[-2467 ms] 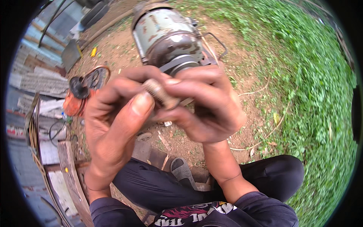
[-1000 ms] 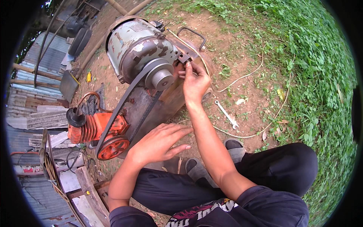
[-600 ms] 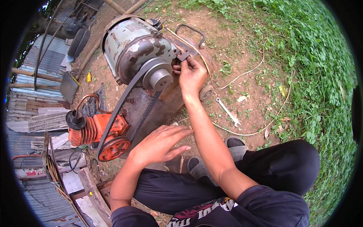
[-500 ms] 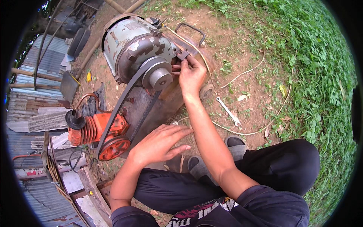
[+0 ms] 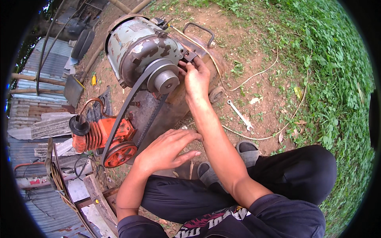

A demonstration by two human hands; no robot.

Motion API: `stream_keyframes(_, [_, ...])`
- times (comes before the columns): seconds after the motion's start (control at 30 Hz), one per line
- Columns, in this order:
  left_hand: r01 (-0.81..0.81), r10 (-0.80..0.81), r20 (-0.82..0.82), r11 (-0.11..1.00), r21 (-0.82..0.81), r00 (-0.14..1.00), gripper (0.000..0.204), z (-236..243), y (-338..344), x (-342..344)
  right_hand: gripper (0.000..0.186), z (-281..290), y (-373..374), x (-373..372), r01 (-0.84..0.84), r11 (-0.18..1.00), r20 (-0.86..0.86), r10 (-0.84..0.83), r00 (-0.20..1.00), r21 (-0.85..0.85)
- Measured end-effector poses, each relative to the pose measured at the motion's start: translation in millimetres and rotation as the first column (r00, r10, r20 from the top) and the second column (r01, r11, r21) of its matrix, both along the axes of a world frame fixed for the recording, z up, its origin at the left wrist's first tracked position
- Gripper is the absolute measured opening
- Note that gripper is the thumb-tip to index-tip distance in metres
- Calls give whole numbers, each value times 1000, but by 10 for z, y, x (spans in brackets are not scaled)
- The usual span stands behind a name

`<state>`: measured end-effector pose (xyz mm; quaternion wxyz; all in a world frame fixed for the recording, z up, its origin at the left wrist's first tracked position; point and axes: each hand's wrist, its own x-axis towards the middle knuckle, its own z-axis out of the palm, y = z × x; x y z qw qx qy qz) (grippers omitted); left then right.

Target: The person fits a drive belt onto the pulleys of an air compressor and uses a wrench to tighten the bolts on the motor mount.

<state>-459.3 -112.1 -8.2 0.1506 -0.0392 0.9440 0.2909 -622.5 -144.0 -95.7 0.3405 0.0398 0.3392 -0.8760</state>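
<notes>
A grey electric motor [image 5: 137,51] with peeling paint stands on a rusty air tank [image 5: 180,97]. Its metal pulley [image 5: 166,80] carries a black V-belt [image 5: 126,105] down to the wheel [image 5: 120,154] of an orange compressor pump [image 5: 107,133]. Beside the pulley, my right hand [image 5: 197,81] has its fingers bent together at the motor's dark mounting foot [image 5: 191,56]; what they pinch is hidden. My left hand [image 5: 170,148] hangs empty in front of the tank, fingers loosely stretched and thumb apart, its fingertips close to my right forearm.
On the dirt to the right lies a combination wrench [image 5: 239,115]. A pale cord [image 5: 274,137] loops past it towards the grass. The tank has a small wheel [image 5: 216,95] and a bent handle [image 5: 200,27]. Corrugated sheets [image 5: 27,115] and wood planks [image 5: 99,204] line the left.
My right hand has shifted slightly left and its fingers have curled further in beneath the mounting foot. The left hand has hardly moved, its fingers bending a little more.
</notes>
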Motion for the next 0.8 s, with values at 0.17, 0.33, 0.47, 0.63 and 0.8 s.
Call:
stream_keyframes(0.17, [11,-11,-60,1000,-1,998,39,-49,-6,11,30,1,-3,-27,6,999,25,-5,1000,-51])
stream_keyframes(0.33, [-111,114,-76,993,40,991,36,-170,-39,-37,31,-206,-47,-84,57,996,-53,-60,997,-65])
stream_keyframes(0.47, [-531,612,-190,773,346,768,31,-679,-154,-143,32,-316,5,-9,60,998,-133,-61,989,-13])
stream_keyframes(0.63, [-561,509,-643,815,146,573,46,-1006,-276,-858,21,-529,253,-246,97,977,-337,-29,941,187])
stream_keyframes(0.8, [-714,516,-639,696,-77,571,59,-1191,-523,-1235,19,-623,346,-383,131,965,-333,-49,942,226])
